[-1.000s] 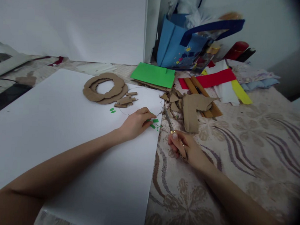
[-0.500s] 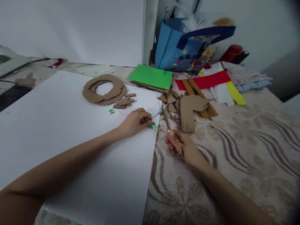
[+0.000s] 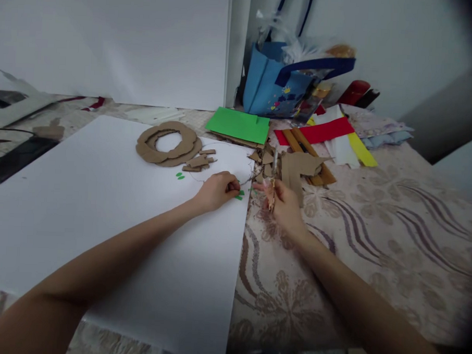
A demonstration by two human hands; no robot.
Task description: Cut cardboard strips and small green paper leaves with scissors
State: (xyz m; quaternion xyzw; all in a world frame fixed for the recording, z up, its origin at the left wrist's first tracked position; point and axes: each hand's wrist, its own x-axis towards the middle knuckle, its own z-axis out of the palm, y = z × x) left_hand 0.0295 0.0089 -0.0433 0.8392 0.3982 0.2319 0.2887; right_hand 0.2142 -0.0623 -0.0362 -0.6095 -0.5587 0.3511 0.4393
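Over the right side of a large white sheet (image 3: 113,203), my left hand (image 3: 218,191) is closed in a pinch, with a bit of green paper at its fingertips. Small green paper strips (image 3: 239,196) lie just under those fingers. My right hand (image 3: 284,202) grips scissors (image 3: 274,165) by the handles, blades pointing away from me, just beyond the sheet's right edge. Two small green ovals (image 3: 180,176) rest on the sheet to the left. Behind them are scalloped cardboard rings (image 3: 147,151) and short cardboard pieces (image 3: 197,161).
Green sheets (image 3: 238,124) are stacked at the back. Cardboard scraps (image 3: 295,166) lie by the scissors, with red strips (image 3: 326,130) and a yellow strip (image 3: 364,150) behind. A blue bag (image 3: 263,84) stands against the wall. Patterned cloth (image 3: 354,245) covers the table.
My right hand has lifted the scissors and turned them more upright, away from the sheet's edge. My left hand stays over the green strips. The view has shifted slightly.
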